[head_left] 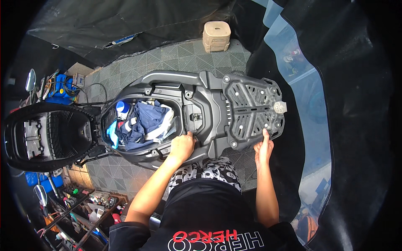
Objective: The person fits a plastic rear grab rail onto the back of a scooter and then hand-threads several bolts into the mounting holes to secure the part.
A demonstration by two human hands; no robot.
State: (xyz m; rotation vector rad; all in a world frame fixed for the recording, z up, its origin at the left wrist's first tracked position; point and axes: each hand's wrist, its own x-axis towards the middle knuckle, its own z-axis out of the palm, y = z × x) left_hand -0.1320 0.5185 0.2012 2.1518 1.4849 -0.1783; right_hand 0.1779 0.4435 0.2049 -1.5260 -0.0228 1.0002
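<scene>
"Grey floor tiles (176,58) fill the middle of my feed, and black sheeting (83,25) hangs past the beige stool (217,37), well beyond the fingers. What do you have?"

"I have the scooter body (165,77) stretching from the left hand (181,148) to the right."

"How do the left fingers stand?"

"Curled against the near rim of the storage well (179,109); from here I cannot tell whether they pinch anything. Crumpled dark-blue cloth (146,121) lies ahead and left of them, with a blue-and-white container (122,108) farther off. Farther left of them I see the raised seat (58,136)."

"And the right hand (264,151)?"

"Its thumb touches the near edge of the black rear rack (248,100), the other fingers folded below. I cannot tell if they grip it. Most of the rack lies just ahead of that thumb."
</scene>
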